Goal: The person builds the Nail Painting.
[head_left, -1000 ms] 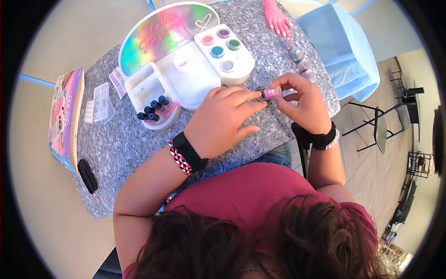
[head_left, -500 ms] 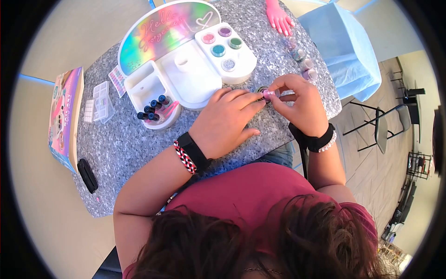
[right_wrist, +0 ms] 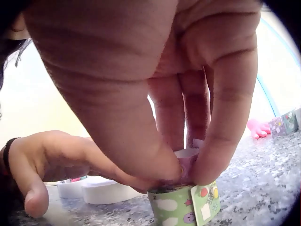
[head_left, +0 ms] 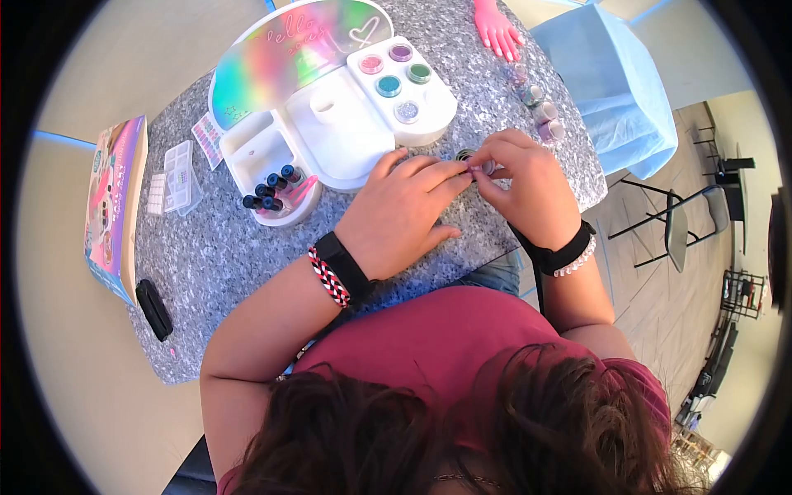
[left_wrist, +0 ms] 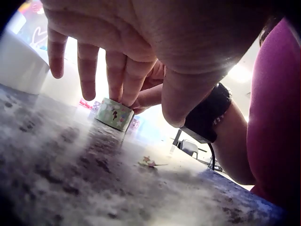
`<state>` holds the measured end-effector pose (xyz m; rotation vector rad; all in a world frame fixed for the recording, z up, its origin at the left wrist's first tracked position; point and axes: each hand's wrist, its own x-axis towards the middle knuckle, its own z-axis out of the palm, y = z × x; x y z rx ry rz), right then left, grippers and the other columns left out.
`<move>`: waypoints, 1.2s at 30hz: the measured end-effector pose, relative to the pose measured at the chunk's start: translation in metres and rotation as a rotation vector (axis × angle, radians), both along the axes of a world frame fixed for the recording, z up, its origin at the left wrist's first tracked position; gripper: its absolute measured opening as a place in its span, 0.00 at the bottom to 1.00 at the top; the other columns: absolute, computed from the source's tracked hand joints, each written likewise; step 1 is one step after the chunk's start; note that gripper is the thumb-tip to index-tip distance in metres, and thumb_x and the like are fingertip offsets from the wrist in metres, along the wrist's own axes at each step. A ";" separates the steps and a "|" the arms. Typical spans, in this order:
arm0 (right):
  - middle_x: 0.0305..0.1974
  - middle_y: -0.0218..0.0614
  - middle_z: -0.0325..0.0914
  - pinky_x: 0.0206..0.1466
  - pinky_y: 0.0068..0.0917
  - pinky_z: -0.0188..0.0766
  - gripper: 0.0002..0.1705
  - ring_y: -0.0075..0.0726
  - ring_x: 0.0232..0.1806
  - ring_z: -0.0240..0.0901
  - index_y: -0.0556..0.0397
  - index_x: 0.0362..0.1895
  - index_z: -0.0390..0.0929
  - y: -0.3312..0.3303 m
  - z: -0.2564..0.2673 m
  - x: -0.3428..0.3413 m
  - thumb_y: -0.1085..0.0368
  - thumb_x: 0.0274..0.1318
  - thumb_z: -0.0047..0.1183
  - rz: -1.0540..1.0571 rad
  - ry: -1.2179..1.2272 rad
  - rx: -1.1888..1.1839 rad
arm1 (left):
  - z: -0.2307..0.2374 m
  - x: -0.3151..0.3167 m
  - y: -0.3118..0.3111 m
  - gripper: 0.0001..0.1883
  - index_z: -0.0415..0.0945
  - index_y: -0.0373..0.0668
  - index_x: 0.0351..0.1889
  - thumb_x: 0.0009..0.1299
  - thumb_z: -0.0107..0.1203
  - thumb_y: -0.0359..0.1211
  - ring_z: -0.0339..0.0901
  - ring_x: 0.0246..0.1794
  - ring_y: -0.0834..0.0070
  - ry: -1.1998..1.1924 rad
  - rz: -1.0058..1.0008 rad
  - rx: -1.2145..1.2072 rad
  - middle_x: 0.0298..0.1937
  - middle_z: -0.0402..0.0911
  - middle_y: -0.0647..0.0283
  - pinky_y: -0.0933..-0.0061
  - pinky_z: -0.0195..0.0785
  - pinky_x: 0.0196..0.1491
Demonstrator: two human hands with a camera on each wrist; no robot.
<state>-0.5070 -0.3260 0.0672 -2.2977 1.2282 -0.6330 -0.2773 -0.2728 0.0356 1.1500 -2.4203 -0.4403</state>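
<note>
A green patterned roll [left_wrist: 114, 114] [right_wrist: 174, 207] stands on the speckled table. My right hand [head_left: 532, 186] [right_wrist: 141, 84] pinches a small pink-purple roll [right_wrist: 186, 168] between thumb and index finger, right above the green one. In the head view, fingertips hide most of both rolls. My left hand [head_left: 404, 214] [left_wrist: 127, 33] reaches in palm down, its fingers extended and the foremost fingertips touching the green roll. Its thumb points off to the side, apart from the rolls.
Beyond my left hand sits a white tray [head_left: 342, 140] with glitter pots and dark-capped bottles. Several small rolls [head_left: 544, 113] and a pink model hand [head_left: 497, 35] lie at the far right. An upright box [head_left: 115, 206] and a black case [head_left: 154, 309] are leftward.
The pink roll in my right fingers has come down and left, from plain view to mostly hidden over the green roll. My left hand has barely shifted.
</note>
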 end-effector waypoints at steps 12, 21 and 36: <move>0.55 0.42 0.89 0.57 0.46 0.81 0.27 0.51 0.53 0.87 0.47 0.68 0.83 0.003 0.002 -0.005 0.67 0.64 0.67 0.038 0.081 -0.080 | -0.002 0.001 0.000 0.35 0.73 0.49 0.77 0.73 0.69 0.43 0.68 0.80 0.59 -0.017 -0.003 0.007 0.79 0.74 0.62 0.44 0.54 0.83; 0.73 0.43 0.79 0.74 0.48 0.75 0.31 0.58 0.75 0.74 0.45 0.72 0.81 0.012 -0.009 -0.021 0.61 0.65 0.68 0.153 0.246 -0.180 | 0.000 0.008 -0.004 0.33 0.74 0.51 0.77 0.76 0.67 0.45 0.65 0.84 0.58 -0.030 0.034 -0.026 0.79 0.76 0.60 0.40 0.45 0.87; 0.64 0.42 0.83 0.66 0.48 0.78 0.14 0.58 0.65 0.80 0.47 0.49 0.83 0.001 -0.015 -0.009 0.71 0.59 0.68 0.053 0.136 -0.181 | 0.012 0.011 -0.008 0.21 0.85 0.49 0.63 0.73 0.70 0.39 0.77 0.73 0.56 0.128 0.113 -0.100 0.68 0.85 0.60 0.48 0.63 0.78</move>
